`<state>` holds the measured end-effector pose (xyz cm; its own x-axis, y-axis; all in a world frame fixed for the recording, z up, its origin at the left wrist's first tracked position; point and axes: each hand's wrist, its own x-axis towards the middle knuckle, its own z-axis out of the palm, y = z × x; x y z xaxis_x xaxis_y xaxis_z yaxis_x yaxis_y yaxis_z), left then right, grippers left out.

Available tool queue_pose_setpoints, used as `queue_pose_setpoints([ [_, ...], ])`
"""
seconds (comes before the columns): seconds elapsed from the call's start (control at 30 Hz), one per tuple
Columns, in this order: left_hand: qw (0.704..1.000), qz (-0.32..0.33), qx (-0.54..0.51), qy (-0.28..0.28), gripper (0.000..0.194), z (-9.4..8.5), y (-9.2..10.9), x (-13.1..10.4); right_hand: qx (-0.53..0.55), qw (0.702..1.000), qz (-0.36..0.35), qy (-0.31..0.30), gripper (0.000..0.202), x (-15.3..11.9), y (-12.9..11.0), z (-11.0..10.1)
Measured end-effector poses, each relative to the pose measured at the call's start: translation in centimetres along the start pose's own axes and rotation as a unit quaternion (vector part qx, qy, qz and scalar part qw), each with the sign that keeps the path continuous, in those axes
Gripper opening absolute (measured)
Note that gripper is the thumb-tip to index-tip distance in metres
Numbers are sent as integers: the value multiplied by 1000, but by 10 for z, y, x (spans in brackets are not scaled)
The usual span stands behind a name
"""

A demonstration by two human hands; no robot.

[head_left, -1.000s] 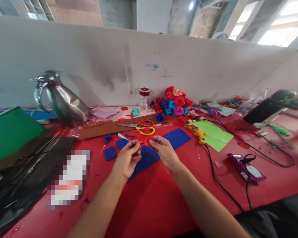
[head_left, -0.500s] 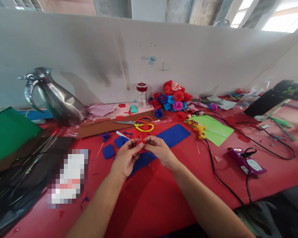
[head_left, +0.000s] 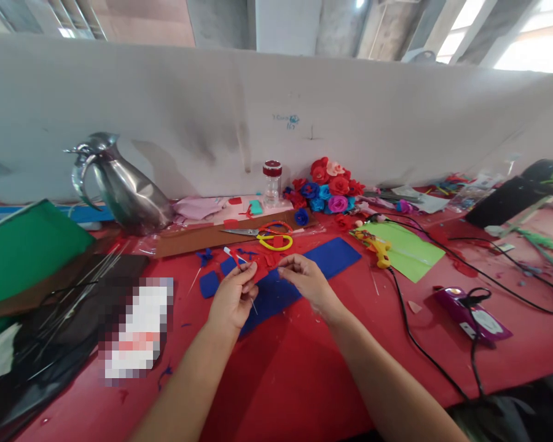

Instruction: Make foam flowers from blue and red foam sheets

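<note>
My left hand point(head_left: 234, 294) is closed, pinching a small red crepe-paper piece point(head_left: 254, 265) on a thin wire stem; the stem's pale end pokes out below the fingers. My right hand point(head_left: 308, 283) is a little to the right of it, thumb and fingertips drawn together; what they hold, if anything, is too small to make out. Red scraps point(head_left: 271, 260) show between the hands. Beneath them lies a long blue paper strip point(head_left: 334, 256), and blue cut petals point(head_left: 209, 284) are left of my left hand. Just beyond are yellow-handled scissors point(head_left: 275, 243).
Paper roses point(head_left: 336, 184) are heaped by the wall beside a lidded glass jar point(head_left: 272, 187). A yellow glue gun point(head_left: 378, 248) lies on lime-green paper point(head_left: 415, 258), its cable running past a purple device point(head_left: 472, 316). A steel jug point(head_left: 124, 190) stands left.
My hands have come apart: the right has drawn away from the red piece, which stays in my left. The whole view has shifted slightly, moving the scene right and down.
</note>
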<state>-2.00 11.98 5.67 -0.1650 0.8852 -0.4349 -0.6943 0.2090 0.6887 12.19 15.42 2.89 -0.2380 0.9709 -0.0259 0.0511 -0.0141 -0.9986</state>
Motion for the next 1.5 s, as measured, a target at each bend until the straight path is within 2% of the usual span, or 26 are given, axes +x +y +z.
queue_pose_setpoints([
  [0.07, 1000, 11, -24, 14, 23, -2, 8, 0, -85, 996, -23, 32, 7, 2, 2, -4],
  [0.13, 998, 26, -47, 30, 22, -5, 19, 2, -216, 973, -58, 62, 11, 2, 3, -7],
  [0.2, 996, 42, -69, 48, 22, -10, 30, 5, -365, 924, -84, 72, 21, 0, 3, -9],
  [0.3, 991, 52, -96, 73, 22, -17, 43, 10, -524, 848, -64, 44, 32, -6, -2, -8],
  [0.4, 990, 40, -110, 77, 22, -22, 51, 12, -580, 814, -32, 21, 31, -10, -7, -7],
  [0.57, 993, 44, -94, 50, 23, -24, 52, 11, -602, 797, -30, 27, 29, -11, -9, -7],
  [0.63, 994, 37, -91, 47, 23, -21, 50, 10, -593, 804, -30, 38, 29, -10, -8, -7],
  [0.7, 995, 31, -85, 40, 24, -17, 45, 8, -553, 830, -46, 54, 26, -9, -8, -7],
  [0.8, 999, 16, -47, 15, 22, -10, 31, 5, -378, 921, -82, 52, 25, -8, -9, -3],
  [0.87, 1000, -1, -1, -8, 22, -5, 18, 2, -207, 976, -70, 12, 31, -8, -9, 1],
  [0.9, 1000, -4, 19, -20, 22, -3, 12, 2, -130, 990, -52, -13, 31, -8, -8, 4],
  [0.97, 998, -18, 42, -34, 24, 0, 1, 1, -22, 998, -20, -55, 27, -8, -6, 9],
  [1.03, 998, -28, 42, -35, 25, 1, -4, 2, 23, 998, -2, -66, 25, -7, -3, 12],
  [1.2, 999, -21, 34, -37, 27, -3, -3, 5, 37, 998, 23, -51, 15, -4, 2, 11],
  [1.37, 996, -17, 66, -55, 30, -3, -3, 4, 37, 998, 16, -47, 12, -4, 2, 11],
  [1.5, 996, 8, 82, -43, 36, -1, -3, 2, 31, 998, 12, -48, 12, -4, 1, 11],
])
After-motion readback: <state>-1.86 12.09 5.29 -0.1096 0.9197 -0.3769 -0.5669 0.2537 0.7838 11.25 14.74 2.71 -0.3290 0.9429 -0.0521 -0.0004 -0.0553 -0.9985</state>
